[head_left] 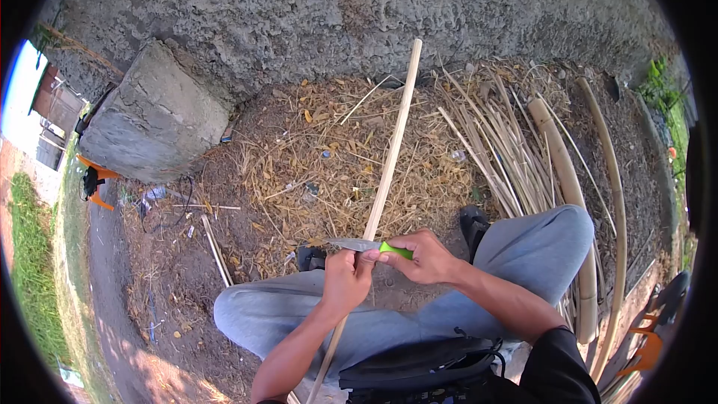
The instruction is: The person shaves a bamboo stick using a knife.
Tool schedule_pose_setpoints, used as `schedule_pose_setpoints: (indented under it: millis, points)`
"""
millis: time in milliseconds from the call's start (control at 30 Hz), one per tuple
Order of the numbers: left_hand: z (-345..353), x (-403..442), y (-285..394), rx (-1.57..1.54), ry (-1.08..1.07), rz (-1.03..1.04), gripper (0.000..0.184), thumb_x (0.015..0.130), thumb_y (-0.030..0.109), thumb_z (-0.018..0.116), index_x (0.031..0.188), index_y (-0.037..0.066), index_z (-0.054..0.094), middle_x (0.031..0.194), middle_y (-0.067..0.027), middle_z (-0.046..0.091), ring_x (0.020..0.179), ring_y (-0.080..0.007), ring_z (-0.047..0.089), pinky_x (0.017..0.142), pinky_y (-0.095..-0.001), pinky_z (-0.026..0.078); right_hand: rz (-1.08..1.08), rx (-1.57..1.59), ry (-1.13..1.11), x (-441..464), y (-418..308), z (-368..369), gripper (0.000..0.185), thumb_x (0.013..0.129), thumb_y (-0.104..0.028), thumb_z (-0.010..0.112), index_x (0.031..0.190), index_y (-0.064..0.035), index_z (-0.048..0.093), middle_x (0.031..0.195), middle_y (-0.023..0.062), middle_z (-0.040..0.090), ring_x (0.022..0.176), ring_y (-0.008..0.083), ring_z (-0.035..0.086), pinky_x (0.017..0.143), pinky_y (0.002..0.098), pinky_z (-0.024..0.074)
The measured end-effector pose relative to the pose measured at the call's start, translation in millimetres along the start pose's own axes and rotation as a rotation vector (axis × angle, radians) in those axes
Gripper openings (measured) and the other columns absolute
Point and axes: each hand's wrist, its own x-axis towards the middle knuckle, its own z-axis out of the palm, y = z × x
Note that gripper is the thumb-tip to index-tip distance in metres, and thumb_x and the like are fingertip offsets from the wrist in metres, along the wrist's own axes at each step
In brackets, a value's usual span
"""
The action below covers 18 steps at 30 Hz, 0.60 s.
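A long pale bamboo strip slants from my lap up toward the wall. My left hand is closed around the strip near its middle, over my lap. In my right hand is a knife with a bright green handle, my fingers wrapped round it. Its grey blade points left and lies across the strip, just above my left hand. Both hands are close together, with the left thumb by the base of the blade. The strip's lower end runs down past my left forearm.
A rough grey wall stands ahead, with a concrete block at left. Split bamboo strips and thicker poles lie at right. Dry leaves and shavings cover the ground. A black bag rests at my waist.
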Motion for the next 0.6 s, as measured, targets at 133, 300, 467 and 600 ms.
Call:
schedule_pose_setpoints:
  millis: [133,300,467,600]
  points:
    - [0,1,2,0.008,-0.004,-0.027,0.023,0.097,0.018,0.067,0.086,-0.002,0.066,0.058,-0.0054,0.056,0.051,-0.0098,0.048,0.048,-0.0299,0.04,-0.023,-0.033,0.036,0,-1,0,0.027,0.095,-0.032,0.067,0.086,-0.0071,0.069,0.056,0.0136,0.053,0.049,0.0326,0.054,0.049,0.0406,0.0416]
    - [-1,1,8,0.028,0.008,-0.012,0.024,0.097,0.018,0.067,0.085,-0.003,0.066,0.058,-0.0059,0.056,0.051,-0.0095,0.048,0.049,-0.03,0.04,0.002,-0.035,0.02,0,-5,-2,0.027,0.095,-0.032,0.067,0.086,-0.0071,0.069,0.056,0.0135,0.054,0.048,0.0325,0.054,0.049,0.0407,0.0418]
    - [-7,7,12,-0.12,-0.103,-0.144,0.027,0.102,0.024,0.06,0.091,-0.001,0.064,0.061,-0.0008,0.054,0.052,-0.0064,0.046,0.048,-0.0254,0.038,0.018,-0.03,0.049,2,-6,-2,0.026,0.094,-0.031,0.067,0.089,-0.0063,0.069,0.059,0.0144,0.056,0.049,0.0332,0.056,0.049,0.0417,0.042]
    - [-20,13,19,-0.551,-0.303,-0.322,0.025,0.107,0.022,0.049,0.102,0.0,0.058,0.069,-0.0009,0.053,0.051,-0.0046,0.042,0.045,-0.021,0.034,-0.027,-0.199,0.054,3,-9,-2,0.02,0.095,-0.026,0.065,0.091,-0.0057,0.064,0.062,0.0153,0.061,0.052,0.0364,0.06,0.049,0.0448,0.0448]
